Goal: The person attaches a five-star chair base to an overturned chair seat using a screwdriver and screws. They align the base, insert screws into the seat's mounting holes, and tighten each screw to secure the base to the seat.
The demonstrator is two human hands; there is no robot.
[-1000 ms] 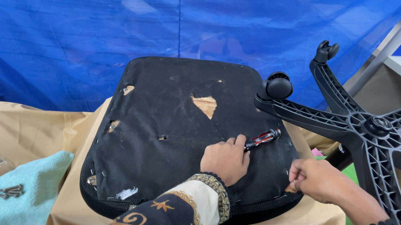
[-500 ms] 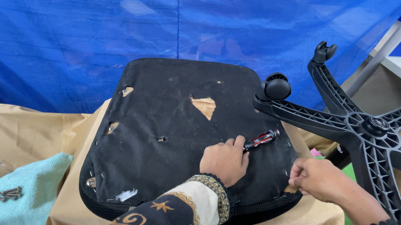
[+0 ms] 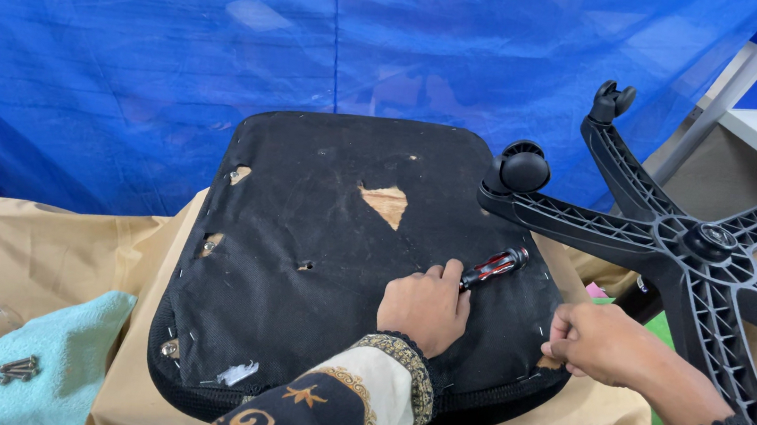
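One screwdriver, red-and-black handle, lies on the upturned black seat cushion, long axis running up and to the right. Left hand is nearer: curled fingers touch the handle's lower end, grip not quite closed, as far as the view shows. Right hand, clenched, pinches the cushion's right edge; what it holds is hidden. Chair base stands just right. Against the earlier frames, both hands are unmoved.
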